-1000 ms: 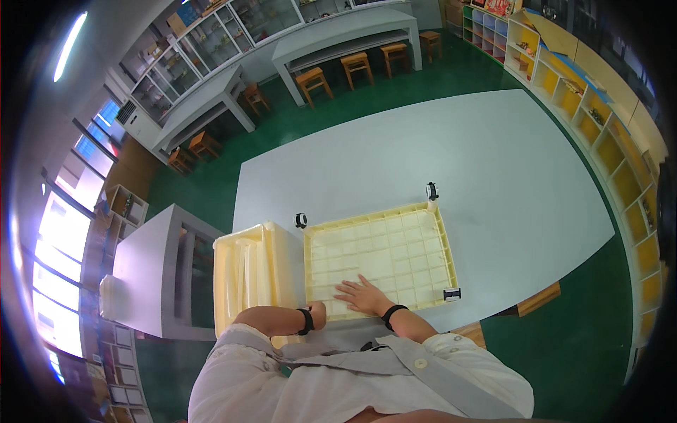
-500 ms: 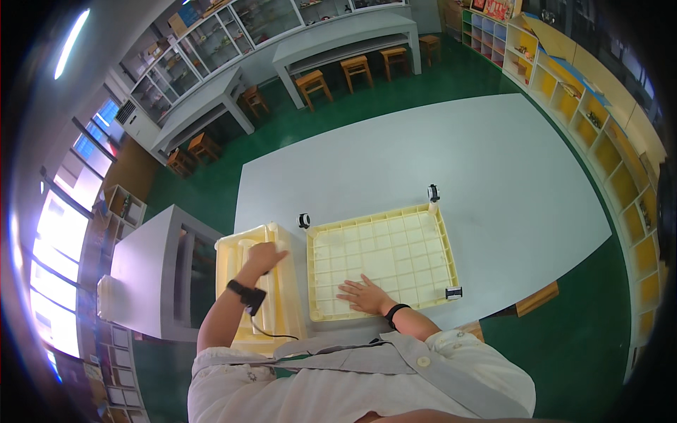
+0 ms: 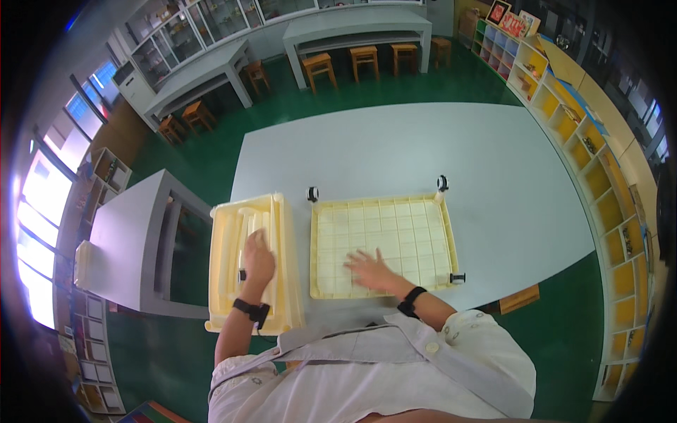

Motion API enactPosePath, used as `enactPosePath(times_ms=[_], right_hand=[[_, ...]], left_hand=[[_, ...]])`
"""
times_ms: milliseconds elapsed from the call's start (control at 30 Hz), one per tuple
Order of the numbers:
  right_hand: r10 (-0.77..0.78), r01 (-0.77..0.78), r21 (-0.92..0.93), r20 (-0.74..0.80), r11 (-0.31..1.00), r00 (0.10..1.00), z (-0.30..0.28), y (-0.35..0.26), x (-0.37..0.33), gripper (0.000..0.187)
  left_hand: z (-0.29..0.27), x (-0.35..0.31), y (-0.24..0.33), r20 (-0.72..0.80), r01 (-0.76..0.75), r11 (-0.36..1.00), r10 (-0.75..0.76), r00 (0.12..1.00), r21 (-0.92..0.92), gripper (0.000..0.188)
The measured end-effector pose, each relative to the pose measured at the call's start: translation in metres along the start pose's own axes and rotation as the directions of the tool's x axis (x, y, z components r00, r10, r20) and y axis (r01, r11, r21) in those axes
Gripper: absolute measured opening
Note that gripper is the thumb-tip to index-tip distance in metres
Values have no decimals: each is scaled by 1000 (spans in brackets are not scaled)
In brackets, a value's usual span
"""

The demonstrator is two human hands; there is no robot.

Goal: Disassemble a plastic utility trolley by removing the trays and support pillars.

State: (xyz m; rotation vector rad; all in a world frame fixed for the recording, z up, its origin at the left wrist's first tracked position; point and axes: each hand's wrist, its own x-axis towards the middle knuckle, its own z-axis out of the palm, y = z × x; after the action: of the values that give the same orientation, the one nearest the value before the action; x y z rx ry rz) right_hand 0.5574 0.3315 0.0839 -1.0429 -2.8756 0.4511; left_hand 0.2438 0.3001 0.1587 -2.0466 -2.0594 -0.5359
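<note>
A pale yellow rectangular plastic panel with a ribbed grid (image 3: pixel 384 225) lies on the grey table. Black-and-white caster wheels stand at three of its corners: far left (image 3: pixel 312 194), far right (image 3: pixel 442 184) and near right (image 3: pixel 458 278). My right hand (image 3: pixel 372 271), fingers spread, is over the near part of the panel; blur hides whether it touches. On the left sits a yellow plastic bin (image 3: pixel 290 282). Over it is my left hand (image 3: pixel 259 262), its fingers partly curled, with a small black-and-white caster (image 3: pixel 242 275) showing at its outer edge. Most of its grip is hidden.
The large grey table (image 3: pixel 508 183) extends ahead and right. A smaller grey table (image 3: pixel 130 233) stands left, beyond the bin. Wooden stools (image 3: pixel 319 67) and long tables are at the back. Low shelves with yellow backs (image 3: pixel 599 176) curve along the right.
My left hand has turned so its fingers point away from me, and the caster shows beside it. My right hand has shifted on the panel, fingers still spread. The whole view has tilted.
</note>
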Motion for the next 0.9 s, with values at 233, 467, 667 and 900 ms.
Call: enactPosePath(times_ms=[233,467,667,900], right_hand=[[510,-422,329,-735,845,447,-92,72,-150,30],[457,-518,647,762,-559,459,-48,155,-242,65],[290,-424,440,881,-792,373,-10,160,-208,47],[257,-348,316,944,-882,206,-20,167,-181,21]], left_hand=[[68,-37,160,450,-437,818,572,686,-375,59],[143,-41,231,328,-585,695,716,616,-418,53],[143,-45,234,349,-494,736,664,661,-463,49],[148,-44,230,331,-460,748,639,694,-479,50]])
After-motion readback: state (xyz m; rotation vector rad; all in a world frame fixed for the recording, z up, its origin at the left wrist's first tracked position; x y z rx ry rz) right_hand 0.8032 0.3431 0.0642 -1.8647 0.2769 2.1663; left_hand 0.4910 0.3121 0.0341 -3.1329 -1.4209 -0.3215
